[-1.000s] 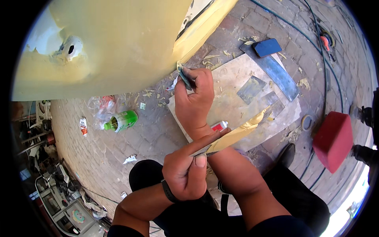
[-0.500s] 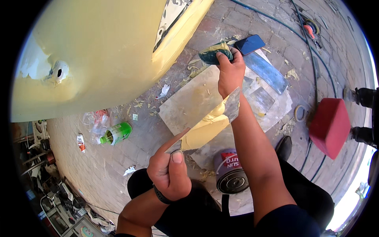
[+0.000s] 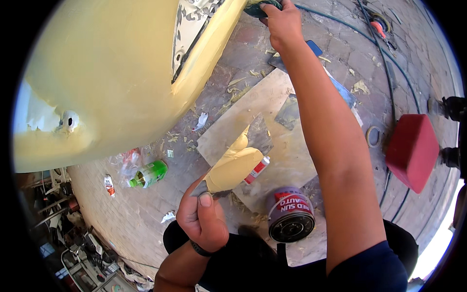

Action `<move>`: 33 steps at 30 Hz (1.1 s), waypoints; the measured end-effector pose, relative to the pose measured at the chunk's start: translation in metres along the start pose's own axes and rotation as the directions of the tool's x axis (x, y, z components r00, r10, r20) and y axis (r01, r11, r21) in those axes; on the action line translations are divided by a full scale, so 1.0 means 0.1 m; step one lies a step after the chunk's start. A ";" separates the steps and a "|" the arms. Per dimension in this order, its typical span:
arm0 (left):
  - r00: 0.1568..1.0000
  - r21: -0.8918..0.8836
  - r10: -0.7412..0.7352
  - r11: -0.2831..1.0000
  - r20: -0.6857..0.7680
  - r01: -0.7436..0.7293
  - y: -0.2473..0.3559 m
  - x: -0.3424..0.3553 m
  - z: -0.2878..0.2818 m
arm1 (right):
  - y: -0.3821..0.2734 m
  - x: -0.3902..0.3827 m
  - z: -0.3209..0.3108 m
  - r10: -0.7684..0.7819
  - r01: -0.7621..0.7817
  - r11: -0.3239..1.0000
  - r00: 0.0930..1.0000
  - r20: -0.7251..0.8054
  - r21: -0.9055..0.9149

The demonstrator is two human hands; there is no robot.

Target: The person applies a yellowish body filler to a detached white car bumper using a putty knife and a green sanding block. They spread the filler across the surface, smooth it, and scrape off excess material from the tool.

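My left hand [image 3: 206,219] grips the lower corner of a thin metal plate [image 3: 260,131] between thumb and fingers. A thick heap of yellow filler paste [image 3: 236,168] lies on that plate. Reaching far forward, my right hand [image 3: 284,27] holds a dark green spreader [image 3: 260,9], cut off at the top of the picture. The spreader is at the right edge of a large curved vehicle panel [image 3: 116,82] coated in yellow filler; whether it touches cannot be made out. Near that edge the panel has a white recess [image 3: 184,36], and a hole [image 3: 70,121] shows lower left.
Below my hands lies a pale board [image 3: 219,129] with a red and white tube [image 3: 257,170] and a can [image 3: 292,214]. A phone [image 3: 314,47], hose [image 3: 340,23], tape roll [image 3: 373,136], red block [image 3: 412,153] and green bottle [image 3: 151,173] surround it.
My right hand has moved forward with the spreader, from above the board to the panel's edge. My left hand, with the plate, has dropped slightly. The tube has come into sight.
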State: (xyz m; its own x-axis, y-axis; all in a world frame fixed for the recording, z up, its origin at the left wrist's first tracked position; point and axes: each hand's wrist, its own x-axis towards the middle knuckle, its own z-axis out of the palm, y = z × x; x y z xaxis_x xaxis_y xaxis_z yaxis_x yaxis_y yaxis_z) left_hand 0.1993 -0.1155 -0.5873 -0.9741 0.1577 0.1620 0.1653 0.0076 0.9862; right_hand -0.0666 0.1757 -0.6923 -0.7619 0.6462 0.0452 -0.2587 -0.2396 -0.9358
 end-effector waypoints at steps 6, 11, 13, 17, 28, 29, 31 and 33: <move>1.000 -0.025 -0.010 1.000 0.005 0.010 0.01 -0.04 -0.01 | 0.28 -0.91 0.13 -0.004 -0.005 0.995 0.996 0.089 0.100; 0.996 -0.047 0.045 0.998 -0.076 -0.048 0.06 -0.06 0.04 | 0.22 -2.21 0.49 0.120 -0.116 0.993 0.982 0.142 -0.039; 0.999 -0.042 0.037 0.998 -0.040 -0.039 0.10 -0.07 0.05 | 0.35 -2.67 0.66 0.100 -0.101 0.995 0.983 0.152 -0.003; 0.999 -0.027 0.016 1.000 0.030 -0.015 0.12 -0.10 -0.06 | 0.24 -3.25 0.82 -0.065 0.085 0.996 0.901 0.429 -0.027; 0.973 0.046 -0.227 0.973 0.036 0.225 0.24 0.27 -0.69 | -0.66 -2.12 -0.05 0.092 -0.211 0.879 0.955 0.281 0.428; 0.968 0.065 -0.240 0.970 0.076 0.235 0.22 0.30 -0.73 | -0.79 -2.07 -0.11 0.025 -0.177 0.872 0.948 0.319 0.457; 0.960 0.138 -0.255 0.961 0.120 0.238 0.25 0.34 -0.77 | -0.92 -2.08 -0.18 -0.035 -0.175 0.883 0.900 0.434 0.435; 0.958 0.166 -0.253 0.959 0.135 0.230 0.26 0.36 -0.80 | -1.06 -2.12 -0.26 -0.063 -0.156 0.934 0.813 0.579 0.321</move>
State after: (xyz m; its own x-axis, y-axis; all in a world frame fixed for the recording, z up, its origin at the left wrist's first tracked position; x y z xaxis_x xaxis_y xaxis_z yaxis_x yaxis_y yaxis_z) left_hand 0.1562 -0.1890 -0.5536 -0.9541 0.2826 -0.0992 -0.0403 0.2072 0.9775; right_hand 0.1378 0.0825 -0.6117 -0.9468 0.1203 0.2984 -0.3133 -0.5568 -0.7693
